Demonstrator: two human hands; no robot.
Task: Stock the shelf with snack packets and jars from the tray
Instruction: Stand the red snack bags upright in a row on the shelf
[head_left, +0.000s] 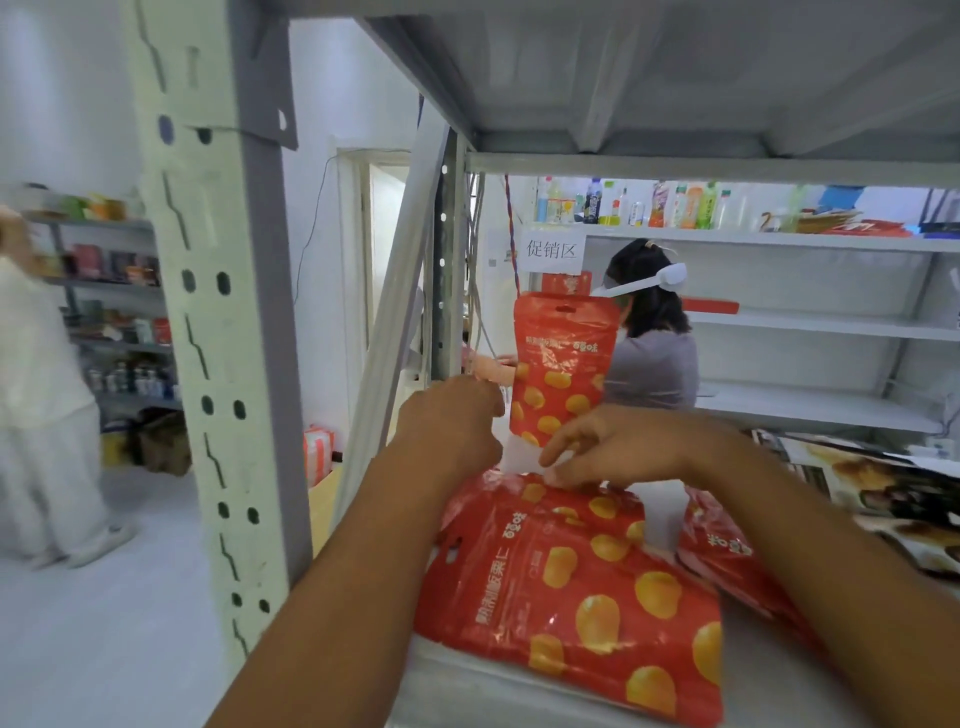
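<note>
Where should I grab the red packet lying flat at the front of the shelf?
Probably pinch the flat packet by its thin sealed end with the hang hole, coming from the left. That end points left and lies uncovered, while the body is bulky.

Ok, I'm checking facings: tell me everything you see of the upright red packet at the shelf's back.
The upright red glossy plastic snack packet stands face forward on the grey metal shelf. It shows yellow-orange ovals, pale lettering and a hang slot on top. The right hand, pinching a white sheet, hides its base; the left hand is at its left edge, contact unclear.
</note>
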